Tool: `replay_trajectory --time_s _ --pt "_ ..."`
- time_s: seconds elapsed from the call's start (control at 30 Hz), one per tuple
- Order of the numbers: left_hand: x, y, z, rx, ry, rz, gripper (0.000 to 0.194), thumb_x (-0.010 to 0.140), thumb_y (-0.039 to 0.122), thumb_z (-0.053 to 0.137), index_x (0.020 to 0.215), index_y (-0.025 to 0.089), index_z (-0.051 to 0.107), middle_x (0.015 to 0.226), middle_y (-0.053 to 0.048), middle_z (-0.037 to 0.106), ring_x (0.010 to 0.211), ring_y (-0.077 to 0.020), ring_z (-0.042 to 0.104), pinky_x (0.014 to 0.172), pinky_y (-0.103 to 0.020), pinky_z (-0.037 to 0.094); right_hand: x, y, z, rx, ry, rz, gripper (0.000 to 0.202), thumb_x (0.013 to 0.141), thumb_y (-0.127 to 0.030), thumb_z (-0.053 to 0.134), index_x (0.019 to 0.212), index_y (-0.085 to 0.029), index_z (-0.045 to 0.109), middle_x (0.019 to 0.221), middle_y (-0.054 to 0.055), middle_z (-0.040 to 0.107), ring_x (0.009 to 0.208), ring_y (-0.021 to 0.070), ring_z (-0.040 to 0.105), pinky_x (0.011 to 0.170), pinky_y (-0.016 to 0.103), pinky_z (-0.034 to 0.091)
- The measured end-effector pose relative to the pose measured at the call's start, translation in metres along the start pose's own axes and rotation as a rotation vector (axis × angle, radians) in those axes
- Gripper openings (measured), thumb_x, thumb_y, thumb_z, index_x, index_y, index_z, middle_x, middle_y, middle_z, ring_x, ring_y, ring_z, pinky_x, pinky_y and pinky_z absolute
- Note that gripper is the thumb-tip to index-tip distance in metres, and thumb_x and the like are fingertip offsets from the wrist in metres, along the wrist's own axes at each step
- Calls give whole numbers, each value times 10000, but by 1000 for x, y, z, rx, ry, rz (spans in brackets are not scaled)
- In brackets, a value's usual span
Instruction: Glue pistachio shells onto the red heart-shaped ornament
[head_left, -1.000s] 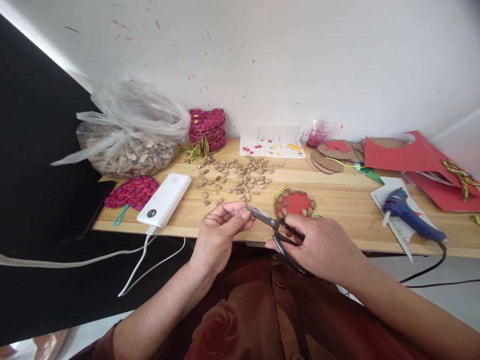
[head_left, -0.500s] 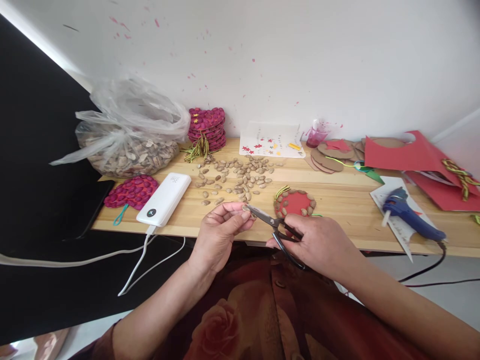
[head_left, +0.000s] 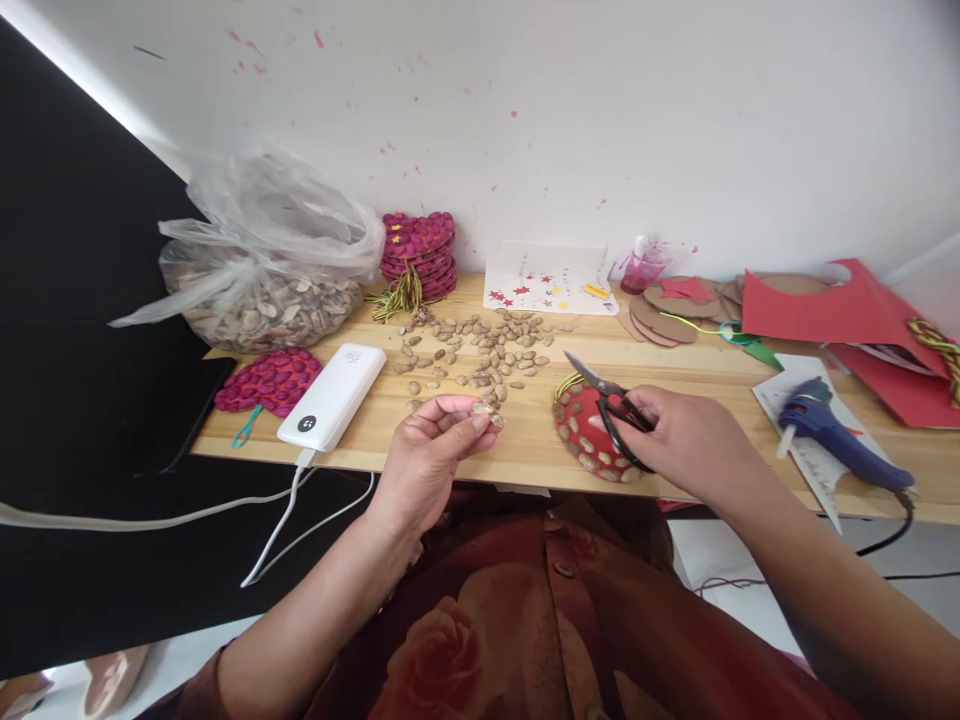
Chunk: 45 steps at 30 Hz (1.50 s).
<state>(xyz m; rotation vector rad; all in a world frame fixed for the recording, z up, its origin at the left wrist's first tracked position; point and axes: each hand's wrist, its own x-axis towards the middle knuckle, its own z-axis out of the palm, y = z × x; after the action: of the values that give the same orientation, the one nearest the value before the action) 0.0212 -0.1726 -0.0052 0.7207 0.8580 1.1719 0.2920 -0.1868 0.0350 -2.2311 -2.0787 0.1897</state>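
My left hand (head_left: 435,455) pinches a small pale brown shell piece (head_left: 489,413) between thumb and fingers, above the table's front edge. Black-handled scissors (head_left: 616,408) are in my right hand (head_left: 686,435), their blades pointing up and left. Beneath the scissors lies a round red piece (head_left: 581,435) with brown shells on it and a yellow-green tassel; my right hand partly covers its side. Many loose shells (head_left: 499,355) are scattered on the table behind my left hand.
On the wooden table (head_left: 360,400) at left are a bag of shells (head_left: 262,300), a purple shell-covered piece (head_left: 274,380) and a cabled white power bank (head_left: 332,398). A glue gun (head_left: 840,435) and red card (head_left: 802,305) are at right. Purple pieces (head_left: 420,255) are stacked behind.
My right hand has moved the scissors right, away from the shell piece in my left hand, to over the red piece. More of the red piece now shows.
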Motion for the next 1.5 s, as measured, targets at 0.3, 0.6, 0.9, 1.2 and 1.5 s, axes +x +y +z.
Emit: replay_trajectory --time_s 0.3,0.6,0.9,1.2,1.5 --pt "12 6 -24 1355 -432 772 199 977 160 535 1094 208 689 1094 -93 715 1029 -224 656 947 -369 525 27 40 -12 -204 -39 208 392 946 -502 402 880 -195 637 834 164 717 772 295 643 605 339 304" --pt "8 26 -24 1753 -638 715 281 929 59 519 1160 155 648 1178 -125 677 1093 -269 605 967 -428 533 37 50 -6 -242 -84 231 521 984 -517 323 1023 -140 680 908 226 722 848 340 659 648 370 337" --pt "3 17 -62 1493 -124 825 182 966 180 577 1066 197 729 1016 -77 746 990 -224 670 929 -368 540 46 55 -2 -272 -69 192 580 1005 -495 281 1083 -94 693 971 281 709 912 366 659 649 387 341" --pt "11 -5 -39 1458 -207 770 203 966 230 599 1137 192 703 1123 -112 706 1052 -256 625 947 -438 528 57 65 6 -292 -4 127 548 1007 -414 277 1096 -77 700 943 291 714 888 378 657 659 406 379" --pt "14 -6 -39 1376 -314 729 226 994 144 510 1083 200 709 1107 -89 712 1027 -205 632 928 -359 535 71 76 21 -257 129 119 571 987 -313 267 1275 13 638 1013 347 710 950 430 673 803 480 469"
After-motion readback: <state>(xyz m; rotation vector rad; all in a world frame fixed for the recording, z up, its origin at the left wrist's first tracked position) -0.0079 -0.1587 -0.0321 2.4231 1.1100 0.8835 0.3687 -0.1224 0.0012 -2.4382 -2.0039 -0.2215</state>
